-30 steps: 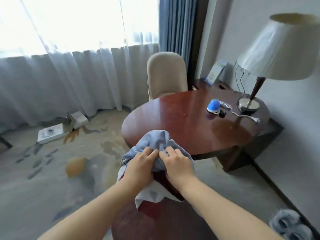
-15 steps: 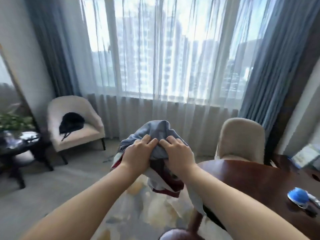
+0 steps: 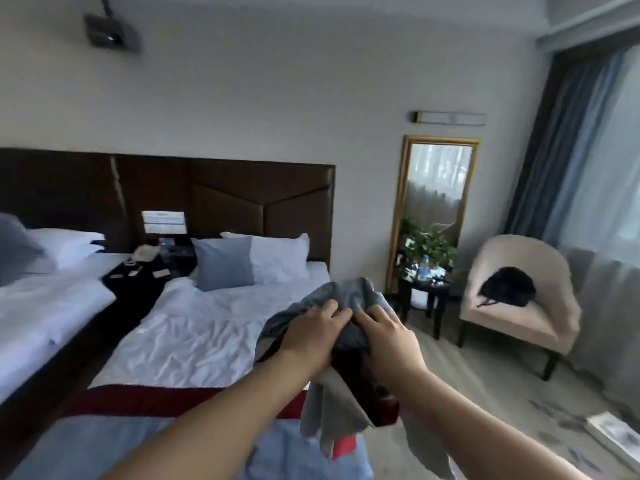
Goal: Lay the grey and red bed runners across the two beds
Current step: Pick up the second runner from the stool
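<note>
I hold a bunched grey and red bed runner [image 3: 349, 299] in front of me with both hands. My left hand [image 3: 308, 341] and my right hand [image 3: 388, 337] grip its top side by side, and its loose ends hang down below them. The bundle hangs over the right corner of the nearer bed [image 3: 194, 327], which has white sheets. A second grey and red runner [image 3: 114, 431] lies spread across the foot of that bed. The other bed [image 3: 38, 306] stands at the left, with white bedding.
A dark nightstand [image 3: 138, 275] with small items sits between the beds. A beige armchair [image 3: 519, 306] with a black bag stands at the right by the curtains. A small dark side table [image 3: 426, 289] with bottles and a plant stands before a gold-framed mirror [image 3: 433, 202].
The view has swung left from the round table and window to the beds. Both hands have kept their grip on the bunched runner throughout.
</note>
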`<state>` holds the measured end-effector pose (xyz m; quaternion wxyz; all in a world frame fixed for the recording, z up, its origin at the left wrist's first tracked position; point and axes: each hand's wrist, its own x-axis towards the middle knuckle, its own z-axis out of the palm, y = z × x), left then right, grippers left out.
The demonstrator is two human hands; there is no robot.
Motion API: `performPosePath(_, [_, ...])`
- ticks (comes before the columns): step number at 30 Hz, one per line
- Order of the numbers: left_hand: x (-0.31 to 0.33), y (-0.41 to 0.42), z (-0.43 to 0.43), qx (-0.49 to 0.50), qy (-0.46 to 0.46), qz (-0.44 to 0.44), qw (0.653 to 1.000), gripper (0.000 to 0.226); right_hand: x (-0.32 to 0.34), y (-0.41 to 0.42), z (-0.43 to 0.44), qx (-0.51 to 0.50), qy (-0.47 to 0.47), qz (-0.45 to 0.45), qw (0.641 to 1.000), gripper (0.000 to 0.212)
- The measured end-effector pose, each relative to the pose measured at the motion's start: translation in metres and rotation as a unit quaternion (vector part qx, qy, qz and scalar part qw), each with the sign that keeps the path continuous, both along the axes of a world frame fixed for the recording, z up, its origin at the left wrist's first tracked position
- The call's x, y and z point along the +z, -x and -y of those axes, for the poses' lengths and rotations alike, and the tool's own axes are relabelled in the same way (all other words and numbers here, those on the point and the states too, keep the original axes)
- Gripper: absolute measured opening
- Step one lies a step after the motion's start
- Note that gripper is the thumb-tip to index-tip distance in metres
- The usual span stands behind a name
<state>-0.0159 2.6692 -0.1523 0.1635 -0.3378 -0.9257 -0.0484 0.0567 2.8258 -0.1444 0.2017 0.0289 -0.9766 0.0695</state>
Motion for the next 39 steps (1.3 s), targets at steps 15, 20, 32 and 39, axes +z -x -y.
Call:
performPosePath(15, [0.049,-0.005,0.541,0.389,0.006,-0.022,0.921,0.052,0.036,0.134,0.547,0.356,-0.01,-0.042,0.933,0.058])
performPosePath(20, [0.049,-0.025,0.661,0.481,0.009,-0.025,0.877,0.053,0.043,0.142,0.682,0.434,-0.029,-0.06,0.898,0.056])
performPosePath(32, [0.018,-0.059,0.881,0.622,0.014,0.009,0.783,0.052,0.011,0.145,0.947,0.566,-0.031,-0.006,0.824,0.057])
performPosePath(39, [0.012,-0.044,1.012,0.665,0.034,0.023,0.745,0.055,0.005,0.17,1.09,0.632,-0.028,-0.014,0.774,0.048])
